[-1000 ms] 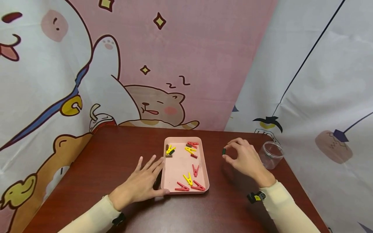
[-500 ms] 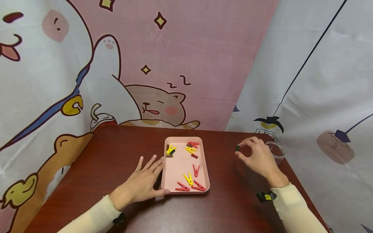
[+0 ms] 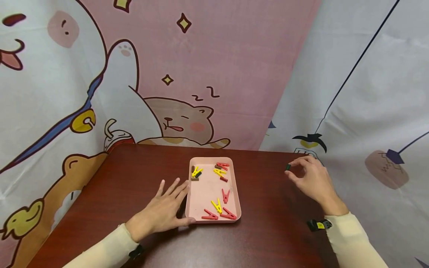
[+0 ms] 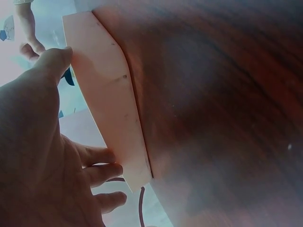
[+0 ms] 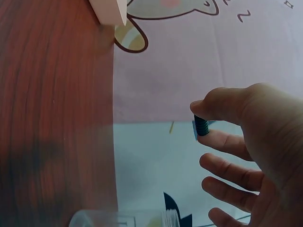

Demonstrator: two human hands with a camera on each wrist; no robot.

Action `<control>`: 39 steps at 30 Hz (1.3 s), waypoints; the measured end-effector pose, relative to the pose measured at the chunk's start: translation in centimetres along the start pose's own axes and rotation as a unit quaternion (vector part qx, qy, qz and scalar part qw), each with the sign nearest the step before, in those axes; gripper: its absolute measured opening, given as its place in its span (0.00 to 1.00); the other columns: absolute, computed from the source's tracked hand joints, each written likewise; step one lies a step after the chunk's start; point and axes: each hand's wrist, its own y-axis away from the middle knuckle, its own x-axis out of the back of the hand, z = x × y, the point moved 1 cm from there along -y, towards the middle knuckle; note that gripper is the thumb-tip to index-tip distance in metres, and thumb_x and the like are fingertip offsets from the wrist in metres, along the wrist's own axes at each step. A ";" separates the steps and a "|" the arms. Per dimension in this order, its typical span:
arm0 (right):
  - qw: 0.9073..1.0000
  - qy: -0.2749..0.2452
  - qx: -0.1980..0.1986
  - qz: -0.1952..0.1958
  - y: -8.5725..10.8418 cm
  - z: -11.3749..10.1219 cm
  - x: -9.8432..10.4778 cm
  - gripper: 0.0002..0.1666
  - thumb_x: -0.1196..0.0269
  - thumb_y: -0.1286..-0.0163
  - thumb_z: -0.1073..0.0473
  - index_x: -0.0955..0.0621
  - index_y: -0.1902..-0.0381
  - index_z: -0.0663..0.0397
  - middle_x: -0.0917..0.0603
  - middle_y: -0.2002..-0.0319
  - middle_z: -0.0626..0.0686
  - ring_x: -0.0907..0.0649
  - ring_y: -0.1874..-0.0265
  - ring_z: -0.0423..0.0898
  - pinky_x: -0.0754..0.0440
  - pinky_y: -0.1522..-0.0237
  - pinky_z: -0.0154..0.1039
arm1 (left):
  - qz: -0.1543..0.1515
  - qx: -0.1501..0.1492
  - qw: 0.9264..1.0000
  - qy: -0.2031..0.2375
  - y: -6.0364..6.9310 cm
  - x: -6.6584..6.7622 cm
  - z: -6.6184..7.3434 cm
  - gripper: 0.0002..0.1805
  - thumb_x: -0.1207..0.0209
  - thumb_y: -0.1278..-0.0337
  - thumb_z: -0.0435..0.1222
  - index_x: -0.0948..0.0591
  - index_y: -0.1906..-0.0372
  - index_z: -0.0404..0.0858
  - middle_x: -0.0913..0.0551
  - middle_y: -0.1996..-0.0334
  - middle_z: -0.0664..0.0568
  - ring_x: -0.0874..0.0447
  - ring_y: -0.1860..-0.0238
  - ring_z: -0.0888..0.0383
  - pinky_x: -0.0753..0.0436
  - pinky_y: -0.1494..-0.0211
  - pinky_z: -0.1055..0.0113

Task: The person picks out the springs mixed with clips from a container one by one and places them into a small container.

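Note:
My right hand [image 3: 312, 179] pinches a small dark green ridged cylinder [image 3: 288, 167] between thumb and forefinger, above the table's right side. In the right wrist view this ridged cylinder [image 5: 202, 126] stands nearly upright between the two fingertips, the other fingers spread apart. My left hand [image 3: 160, 213] lies at the left side of a pink tray [image 3: 205, 193], fingers spread and fairly straight, thumb at its near corner. The left wrist view shows thumb and fingertips touching the tray's wall [image 4: 106, 90]. Inside the tray lie red clips [image 3: 228, 213], yellow clips [image 3: 216, 206] and several small ridged cylinders [image 3: 223, 179].
Part of a clear plastic jar [image 5: 92, 219] shows at the bottom of the right wrist view; in the head view my right hand hides it. The brown table [image 3: 134, 175] meets a cartoon-printed cloth [image 3: 234, 74] at the back and sides.
My right hand has moved right with the green ridged cylinder, from beside the tray to over the jar's area, covering the jar. My left hand and the tray have stayed put.

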 end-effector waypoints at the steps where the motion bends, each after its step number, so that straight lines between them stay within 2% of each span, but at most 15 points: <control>1: 1.000 0.002 -0.002 0.000 0.0 0.2 0.1 0.19 0.14 0.33 0.52 0.06 0.51 0.55 0.11 0.44 0.64 0.16 0.51 0.64 0.21 0.49 0.69 | 0.000 -0.001 1.000 -0.001 0.0 0.0 0.0 0.64 0.38 0.29 0.78 0.35 0.06 0.37 0.39 0.04 0.45 0.47 0.03 0.34 0.50 0.07 0.18; 3: 1.000 0.004 -0.009 -0.001 0.1 0.7 0.2 0.18 0.15 0.32 0.52 0.06 0.51 0.56 0.12 0.44 0.65 0.18 0.53 0.62 0.23 0.51 0.67 | 0.002 -0.003 1.000 -0.003 0.0 0.0 0.0 0.64 0.38 0.28 0.78 0.35 0.07 0.37 0.39 0.04 0.45 0.47 0.03 0.34 0.50 0.07 0.17; 8: 0.999 0.000 -0.036 -0.016 0.2 1.7 0.7 0.19 0.17 0.28 0.50 0.07 0.48 0.57 0.15 0.39 0.69 0.18 0.42 0.71 0.22 0.42 0.78 | 0.004 -0.005 1.000 -0.003 0.0 -0.1 0.0 0.63 0.37 0.28 0.77 0.34 0.07 0.37 0.39 0.04 0.45 0.47 0.03 0.34 0.49 0.07 0.17; 11: 0.999 0.001 -0.050 -0.022 0.3 2.2 0.9 0.21 0.18 0.27 0.50 0.08 0.47 0.58 0.15 0.37 0.70 0.19 0.38 0.75 0.22 0.40 0.81 | 0.003 -0.005 1.000 -0.003 0.0 -0.1 0.0 0.64 0.37 0.28 0.78 0.34 0.07 0.37 0.39 0.04 0.45 0.47 0.02 0.35 0.49 0.07 0.17; 24: 0.995 0.001 -0.090 -0.038 0.3 5.1 1.5 0.25 0.22 0.22 0.47 0.09 0.41 0.62 0.18 0.34 0.76 0.20 0.38 0.79 0.23 0.43 0.82 | 0.001 0.000 1.000 0.002 0.0 -0.1 0.0 0.65 0.38 0.28 0.79 0.36 0.06 0.37 0.39 0.04 0.46 0.48 0.02 0.35 0.50 0.07 0.18; 39: 0.990 0.010 -0.135 -0.046 0.4 7.0 1.8 0.29 0.24 0.19 0.44 0.10 0.39 0.65 0.21 0.29 0.78 0.23 0.32 0.82 0.27 0.37 0.85 | 0.000 0.000 1.000 0.005 0.2 0.1 0.0 0.64 0.38 0.28 0.78 0.36 0.06 0.37 0.39 0.04 0.46 0.47 0.02 0.35 0.50 0.07 0.17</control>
